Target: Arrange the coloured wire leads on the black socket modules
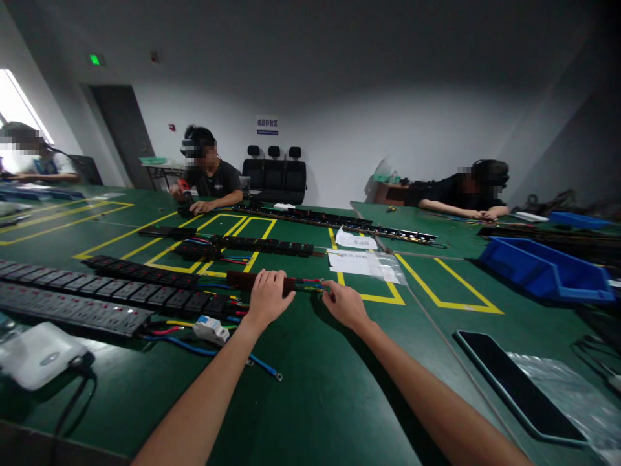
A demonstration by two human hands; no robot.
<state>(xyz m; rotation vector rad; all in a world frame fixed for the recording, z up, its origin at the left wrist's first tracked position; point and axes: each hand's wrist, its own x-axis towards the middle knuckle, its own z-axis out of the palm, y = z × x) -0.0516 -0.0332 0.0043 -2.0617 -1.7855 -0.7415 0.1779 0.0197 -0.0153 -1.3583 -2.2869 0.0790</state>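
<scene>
My left hand (pixel 268 296) lies over a dark, narrow strip-shaped part (pixel 239 279), its fingers curled across the far side and its thumb pointing right. Out of the part's right end run several thin coloured wires (pixel 305 285), red, blue and yellow-green among them. At their tips is my right hand (pixel 343 303), thumb and forefinger pinched together on the wire ends. Left of my arms lie long black socket strips (pixel 121 291) and a grey one (pixel 82 304). A small white circuit breaker (pixel 211 329) sits beside a blue cable (pixel 264 366) ending in a ring terminal.
White paper sheets (pixel 361 264) and more black strips (pixel 264 245) lie beyond my hands. A phone (pixel 517 382), plastic wrap (pixel 572 401) and a blue bin (pixel 543 272) are on the right. A white device (pixel 43 356) stands left. Three people work around the green table (pixel 301 401).
</scene>
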